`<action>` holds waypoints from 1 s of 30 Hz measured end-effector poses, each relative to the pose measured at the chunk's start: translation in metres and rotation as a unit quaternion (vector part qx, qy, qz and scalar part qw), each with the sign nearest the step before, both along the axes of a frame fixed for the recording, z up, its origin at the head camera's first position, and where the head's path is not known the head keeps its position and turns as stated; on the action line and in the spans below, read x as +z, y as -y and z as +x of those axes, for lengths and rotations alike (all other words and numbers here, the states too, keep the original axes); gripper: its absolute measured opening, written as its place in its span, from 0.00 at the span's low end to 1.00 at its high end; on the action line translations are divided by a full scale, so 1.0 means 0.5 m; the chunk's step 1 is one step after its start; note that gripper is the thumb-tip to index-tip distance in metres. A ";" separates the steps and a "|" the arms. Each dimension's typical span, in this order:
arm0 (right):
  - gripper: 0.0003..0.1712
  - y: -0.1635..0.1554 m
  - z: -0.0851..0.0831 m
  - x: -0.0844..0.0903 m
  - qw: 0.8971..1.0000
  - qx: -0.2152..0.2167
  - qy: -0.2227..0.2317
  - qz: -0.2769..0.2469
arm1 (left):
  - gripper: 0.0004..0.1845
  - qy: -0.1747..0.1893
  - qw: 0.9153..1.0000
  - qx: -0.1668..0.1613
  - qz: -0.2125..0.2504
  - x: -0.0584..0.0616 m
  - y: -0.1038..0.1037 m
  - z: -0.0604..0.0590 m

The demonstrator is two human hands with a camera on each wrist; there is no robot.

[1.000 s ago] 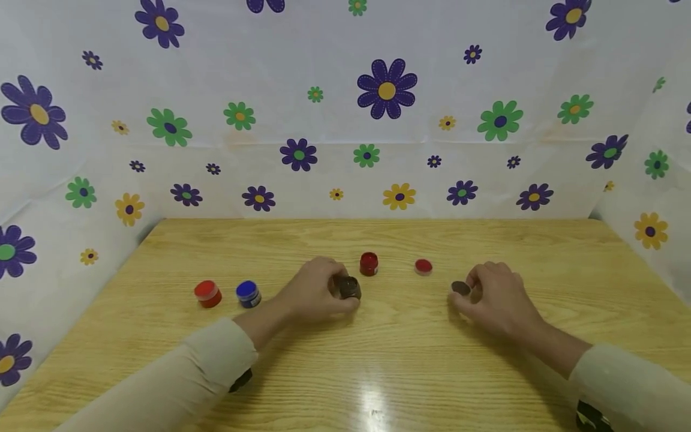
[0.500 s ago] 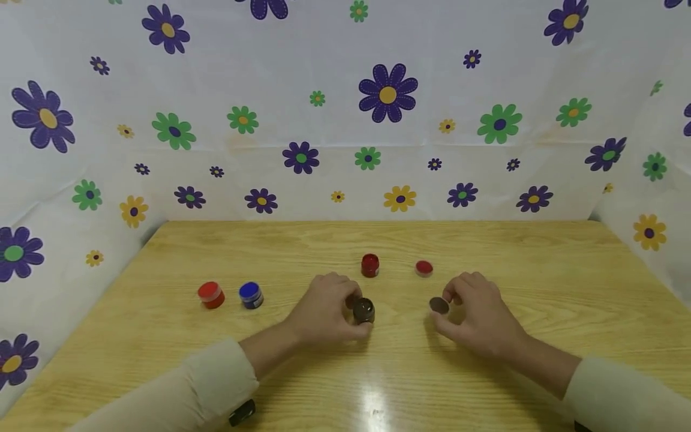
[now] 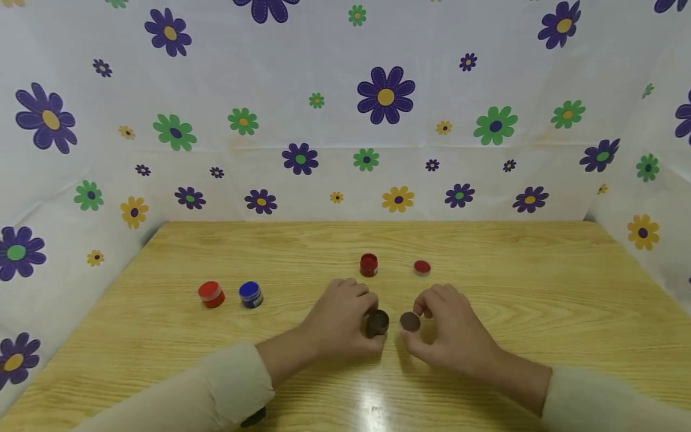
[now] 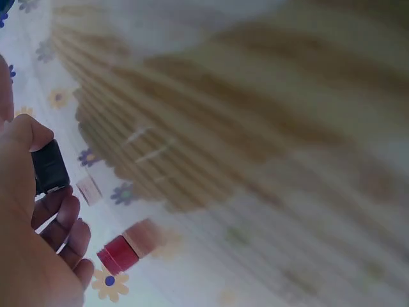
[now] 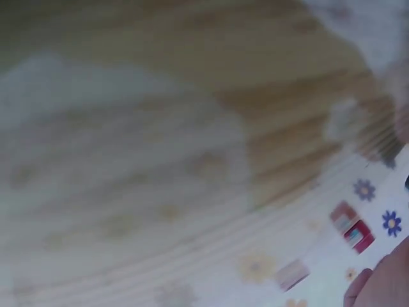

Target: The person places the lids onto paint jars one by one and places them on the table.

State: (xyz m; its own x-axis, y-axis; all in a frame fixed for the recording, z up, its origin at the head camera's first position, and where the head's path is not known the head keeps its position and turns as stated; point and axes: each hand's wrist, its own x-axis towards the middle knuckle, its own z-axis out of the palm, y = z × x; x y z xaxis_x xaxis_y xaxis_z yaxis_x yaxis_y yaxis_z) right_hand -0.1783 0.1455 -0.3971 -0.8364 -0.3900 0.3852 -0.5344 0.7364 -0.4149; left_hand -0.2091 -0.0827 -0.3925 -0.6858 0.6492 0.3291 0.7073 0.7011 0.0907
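Flowered sheeting walls in three sides of the wooden table (image 3: 486, 372), and I am working near its front edge, about midway along. From the head view my left hand (image 3: 340, 324) curls round a small dark pot (image 3: 376, 323), thumb and fingers closed on its sides, standing on the wood; the left wrist view shows the same pot (image 4: 51, 167) pinched between thumb and fingers. My right hand (image 3: 450, 333) pinches a dark round lid (image 3: 409, 321) between thumb and forefinger, held just beside the pot's mouth and not touching it. I think the lid is tilted toward the pot, though the right wrist view is too blurred to confirm. Both forearms lie low, converging from the front corners, wrists bent inward. The risk I judge: if the lid meets the rim askew it may seat crooked or slip from so light a pinch, and a push could tip the pot. Farther back stand a dark red pot (image 3: 369, 264) and its red lid (image 3: 422, 267); toward the left edge sit a red pot (image 3: 210, 294) and a blue pot (image 3: 251, 294).
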 end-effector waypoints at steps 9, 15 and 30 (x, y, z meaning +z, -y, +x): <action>0.17 0.029 -0.009 0.002 0.990 0.041 -0.131 0.014 | 0.19 -0.097 0.994 -0.034 -0.033 -0.005 -0.024 -0.009; 0.17 0.020 -0.033 -0.002 0.988 0.061 -0.143 0.018 | 0.18 -0.095 0.995 -0.022 -0.038 -0.002 -0.025 -0.012; 0.19 0.014 -0.052 -0.006 0.978 0.078 -0.187 0.049 | 0.18 -0.126 0.991 -0.011 -0.033 -0.013 -0.017 -0.017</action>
State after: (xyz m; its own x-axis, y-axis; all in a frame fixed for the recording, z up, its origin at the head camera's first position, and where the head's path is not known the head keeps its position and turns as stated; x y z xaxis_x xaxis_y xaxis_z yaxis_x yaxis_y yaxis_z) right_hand -0.2042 0.1386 -0.4002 -0.5721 -0.5518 0.6068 -0.7437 0.6609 -0.1001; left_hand -0.2175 -0.0739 -0.3990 -0.5725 0.6890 0.4444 0.7170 0.6836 -0.1362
